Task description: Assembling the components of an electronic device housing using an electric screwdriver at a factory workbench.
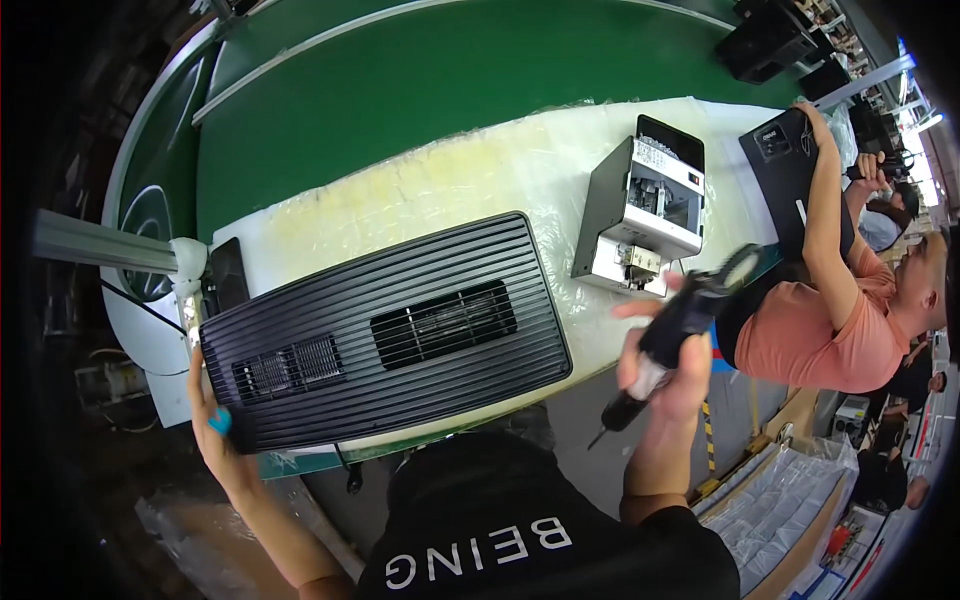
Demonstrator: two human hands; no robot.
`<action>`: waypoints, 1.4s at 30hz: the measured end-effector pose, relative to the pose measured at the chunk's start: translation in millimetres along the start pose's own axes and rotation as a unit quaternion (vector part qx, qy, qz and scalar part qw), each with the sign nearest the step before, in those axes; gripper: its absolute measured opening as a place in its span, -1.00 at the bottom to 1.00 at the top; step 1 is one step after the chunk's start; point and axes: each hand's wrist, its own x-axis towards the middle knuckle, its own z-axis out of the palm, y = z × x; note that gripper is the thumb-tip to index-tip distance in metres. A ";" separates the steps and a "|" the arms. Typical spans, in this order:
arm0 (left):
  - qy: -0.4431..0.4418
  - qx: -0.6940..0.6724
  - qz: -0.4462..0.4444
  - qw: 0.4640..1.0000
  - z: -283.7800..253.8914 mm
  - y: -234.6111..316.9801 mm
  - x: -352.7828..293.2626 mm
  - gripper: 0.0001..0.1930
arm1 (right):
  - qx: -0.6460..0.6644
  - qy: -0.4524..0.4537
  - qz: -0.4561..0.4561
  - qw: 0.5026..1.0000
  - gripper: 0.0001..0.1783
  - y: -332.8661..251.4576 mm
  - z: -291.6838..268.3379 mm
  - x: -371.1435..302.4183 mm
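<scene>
A long black slatted panel [455, 385] with two rectangular vent openings lies flat on the padded bench, tilted a little. My left hand [212, 430] grips its left end, with some fingers hidden past the edge; a turquoise heart shape shows on the back of this hand. In my right hand [684, 385] is a black electric screwdriver [682, 318], held off the bench to the right of the panel. Its thin bit points down and left, and motion blurs it slightly. Just beyond it stands a grey and black screw feeder [610, 215] with an open front.
White foam padding [420, 190] under clear film covers the bench. Behind it runs a green conveyor belt [480, 75]. A metal post [110, 243] juts in at left, beside a dark flat object [229, 275]. At right, a co-worker in a pink shirt [800, 335] handles a black panel [775, 175].
</scene>
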 end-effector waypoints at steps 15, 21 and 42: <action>0.087 -0.050 -0.186 0.977 44.3 -40.6 36.6 -0.41 | 0.039 -0.124 0.256 0.958 -0.18 93.9 -17.5 -19.2; 0.105 0.072 -0.279 0.952 30.7 0.1 29.8 -0.46 | 0.103 -0.144 0.199 0.964 0.11 53.6 -18.2 -22.2; 0.009 0.522 -0.085 0.849 -27.6 69.2 45.2 -0.75 | 0.076 -0.102 0.005 0.992 -0.14 -0.2 -22.0 5.8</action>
